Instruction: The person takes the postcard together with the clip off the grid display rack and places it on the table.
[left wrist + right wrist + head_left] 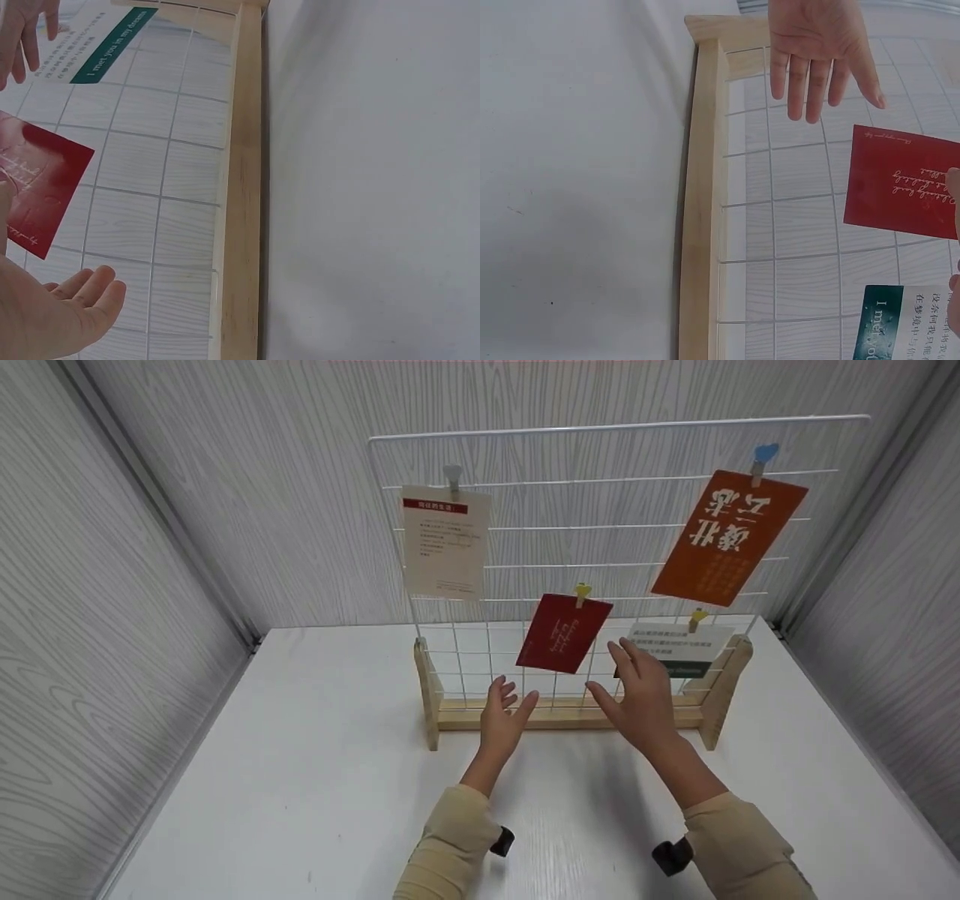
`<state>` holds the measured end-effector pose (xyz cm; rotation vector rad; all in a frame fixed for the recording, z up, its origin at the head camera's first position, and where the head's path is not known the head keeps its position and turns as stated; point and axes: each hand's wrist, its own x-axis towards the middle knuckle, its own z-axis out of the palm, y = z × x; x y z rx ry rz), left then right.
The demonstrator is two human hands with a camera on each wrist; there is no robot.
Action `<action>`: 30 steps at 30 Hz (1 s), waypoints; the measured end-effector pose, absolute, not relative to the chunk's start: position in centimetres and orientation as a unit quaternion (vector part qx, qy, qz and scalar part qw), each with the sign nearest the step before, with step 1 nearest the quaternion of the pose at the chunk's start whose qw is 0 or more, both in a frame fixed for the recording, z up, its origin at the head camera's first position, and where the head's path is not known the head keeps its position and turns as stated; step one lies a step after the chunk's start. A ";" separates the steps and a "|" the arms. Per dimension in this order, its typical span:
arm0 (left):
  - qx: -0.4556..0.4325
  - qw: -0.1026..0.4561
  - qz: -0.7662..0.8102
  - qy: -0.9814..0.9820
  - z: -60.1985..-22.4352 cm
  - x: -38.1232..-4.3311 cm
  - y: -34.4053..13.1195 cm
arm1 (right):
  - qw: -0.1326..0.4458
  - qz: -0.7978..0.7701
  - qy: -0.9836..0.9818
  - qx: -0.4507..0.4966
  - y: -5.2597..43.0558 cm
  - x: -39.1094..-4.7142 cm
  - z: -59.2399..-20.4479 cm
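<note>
A red card (565,633) hangs tilted on a white wire grid (555,526), with a yellow clip (582,592) at its top edge. Below and left of it is my left hand (504,724), thumb spread from loosely bent fingers and nothing held. My right hand (643,697) is on the red card's other side, thumb and fingers apart, with nothing between them. It overlaps a white card with a dark green band (686,668) in the head view, under another yellow clip (697,619). The left wrist view shows the left palm (56,319) turned upward beside the red card.
A cream card (446,544) under a grey clip (453,475) hangs upper left; an orange card (729,540) under a blue heart clip (765,454) hangs upper right, tilted. The grid stands in a wooden base (570,718) on a white table (330,780), with grey wood-grain panels (315,495) around.
</note>
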<state>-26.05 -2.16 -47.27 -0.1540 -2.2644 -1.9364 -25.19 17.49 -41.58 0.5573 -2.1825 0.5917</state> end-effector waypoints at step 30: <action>-0.049 0.091 -0.649 -0.754 -46.3 -26.8 -2.3 | 0.409 0.224 -0.858 0.214 17.6 -26.2 -38.4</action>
